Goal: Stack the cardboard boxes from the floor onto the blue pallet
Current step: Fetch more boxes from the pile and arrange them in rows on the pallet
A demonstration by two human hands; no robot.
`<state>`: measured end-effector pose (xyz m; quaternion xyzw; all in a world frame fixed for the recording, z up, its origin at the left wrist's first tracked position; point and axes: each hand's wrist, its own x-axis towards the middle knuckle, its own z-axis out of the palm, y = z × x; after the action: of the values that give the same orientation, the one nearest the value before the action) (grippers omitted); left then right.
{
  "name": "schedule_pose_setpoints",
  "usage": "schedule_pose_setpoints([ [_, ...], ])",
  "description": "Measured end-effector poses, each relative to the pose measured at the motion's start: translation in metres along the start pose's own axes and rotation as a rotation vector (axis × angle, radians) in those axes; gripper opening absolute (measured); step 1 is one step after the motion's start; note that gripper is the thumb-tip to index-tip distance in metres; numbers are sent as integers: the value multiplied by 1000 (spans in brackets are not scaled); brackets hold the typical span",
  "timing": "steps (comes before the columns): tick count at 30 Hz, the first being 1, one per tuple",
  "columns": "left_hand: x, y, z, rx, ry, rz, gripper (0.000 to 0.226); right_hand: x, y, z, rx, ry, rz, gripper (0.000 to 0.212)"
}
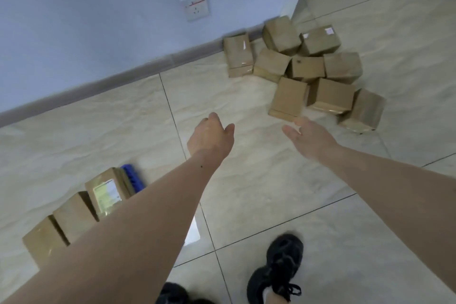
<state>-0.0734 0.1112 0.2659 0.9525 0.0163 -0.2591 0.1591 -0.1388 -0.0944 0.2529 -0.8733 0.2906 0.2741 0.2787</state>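
Three cardboard boxes (74, 215) already sit on the blue pallet (132, 177) — some nine more (306, 69) remain heaped on the floor beyond it by the wall, both hands (209, 138) (311, 138) reaching toward them, empty and slack-fingered.

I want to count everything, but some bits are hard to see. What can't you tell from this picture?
Head view only:
- Blue pallet: one corner shows; boxes and the left arm cover the rest.
- Row of boxes: partly behind the left arm.
- Label on the taped box: too blurred to read.
- Floor pile: boxes overlap, so the count is unsure.
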Motion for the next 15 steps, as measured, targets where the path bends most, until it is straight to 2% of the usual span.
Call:
schedule_pose_setpoints([
  [4, 8, 63, 17, 8, -30, 24, 44, 19, 34, -43, -37, 9, 1, 65],
  [7, 19, 100, 23, 25, -30, 49, 44, 37, 52, -76, -78, 29, -43, 59],
  [11, 40, 138, 24, 67, -35, 61, 44, 65, 63, -106, -64, 57, 0, 47],
  [15, 72, 165, 24, 72, -32, 67, 43, 91, 62, -124, -8, 43, 26, 52],
])
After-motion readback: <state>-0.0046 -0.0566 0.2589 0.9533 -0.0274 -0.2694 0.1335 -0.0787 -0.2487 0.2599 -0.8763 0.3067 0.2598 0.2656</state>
